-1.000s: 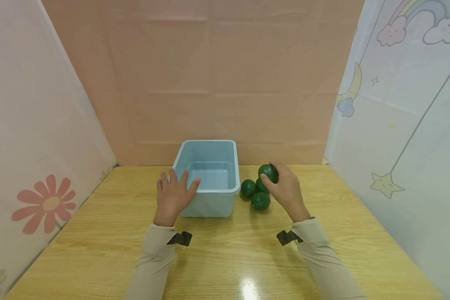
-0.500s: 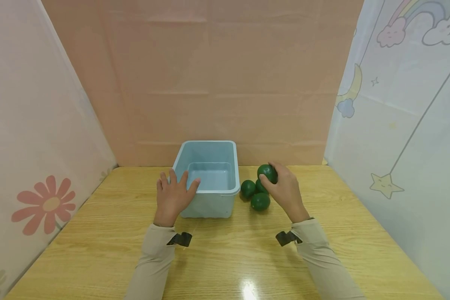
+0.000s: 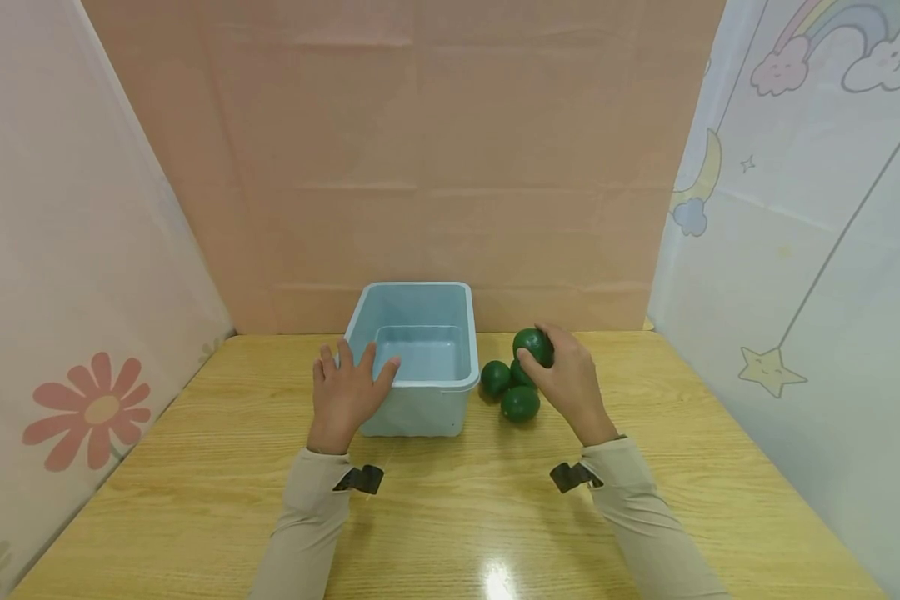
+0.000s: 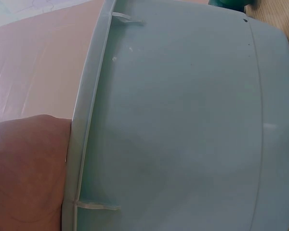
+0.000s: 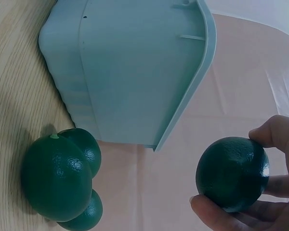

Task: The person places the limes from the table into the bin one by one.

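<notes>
My right hand [image 3: 570,379] holds a glossy, dark green oval fruit [image 5: 231,174] between thumb and fingers. The fruit is off the table, above the rest of the pile in the head view. Three similar fruits lie close together below it: one on the left [image 3: 496,378], one in front [image 3: 521,404], and one behind [image 3: 523,372], partly hidden. To their left stands a light blue plastic bin [image 3: 420,408], with nothing visible inside. My left hand [image 3: 347,396] rests on the bin's near left rim, fingers spread and fairly straight; some fingertips reach over the edge.
The bin stands on a wood-grain table [image 3: 450,517], near an orange-pink backdrop [image 3: 435,167]. Pale printed sheets hang on both sides, a flower sheet [image 3: 101,250] at left and a star-and-moon sheet [image 3: 810,275] at right. Each wrist carries a black strap [image 3: 360,479].
Almost nothing differs. My right hand and its fruit have drifted very slightly left, while the left hand stays on the bin rim. The whole head view shifts a little.
</notes>
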`<state>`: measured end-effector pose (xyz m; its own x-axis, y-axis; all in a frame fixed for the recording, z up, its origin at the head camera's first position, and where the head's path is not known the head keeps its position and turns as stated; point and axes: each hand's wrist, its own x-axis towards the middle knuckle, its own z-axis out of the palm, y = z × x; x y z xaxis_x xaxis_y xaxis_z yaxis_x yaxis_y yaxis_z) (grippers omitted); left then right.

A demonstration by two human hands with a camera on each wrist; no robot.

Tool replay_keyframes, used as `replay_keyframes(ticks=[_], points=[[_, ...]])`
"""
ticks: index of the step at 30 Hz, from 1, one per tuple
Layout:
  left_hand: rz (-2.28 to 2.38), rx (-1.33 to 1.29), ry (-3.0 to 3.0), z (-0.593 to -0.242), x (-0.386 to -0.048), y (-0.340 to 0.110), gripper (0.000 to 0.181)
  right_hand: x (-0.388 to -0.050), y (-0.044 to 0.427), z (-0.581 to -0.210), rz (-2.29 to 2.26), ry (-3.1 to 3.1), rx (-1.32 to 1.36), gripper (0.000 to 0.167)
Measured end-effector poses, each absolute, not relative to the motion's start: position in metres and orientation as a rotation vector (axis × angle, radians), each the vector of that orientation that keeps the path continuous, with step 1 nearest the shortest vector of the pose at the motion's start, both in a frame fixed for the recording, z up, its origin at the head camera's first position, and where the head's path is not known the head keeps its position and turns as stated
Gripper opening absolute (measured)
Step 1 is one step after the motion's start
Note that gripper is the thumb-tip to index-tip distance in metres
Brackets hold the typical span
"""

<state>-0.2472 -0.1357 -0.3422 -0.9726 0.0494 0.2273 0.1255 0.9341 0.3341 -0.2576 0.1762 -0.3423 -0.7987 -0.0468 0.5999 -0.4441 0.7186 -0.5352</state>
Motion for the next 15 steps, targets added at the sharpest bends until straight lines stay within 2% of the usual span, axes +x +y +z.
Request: replay_keyframes(ticks=[15], points=[[-0.505,-0.140,-2.869,-0.3431,-0.2469,-0.1359,0.067,-0.2569,0.1726,-0.3430,0.919,-2.340,0.400,0.052]])
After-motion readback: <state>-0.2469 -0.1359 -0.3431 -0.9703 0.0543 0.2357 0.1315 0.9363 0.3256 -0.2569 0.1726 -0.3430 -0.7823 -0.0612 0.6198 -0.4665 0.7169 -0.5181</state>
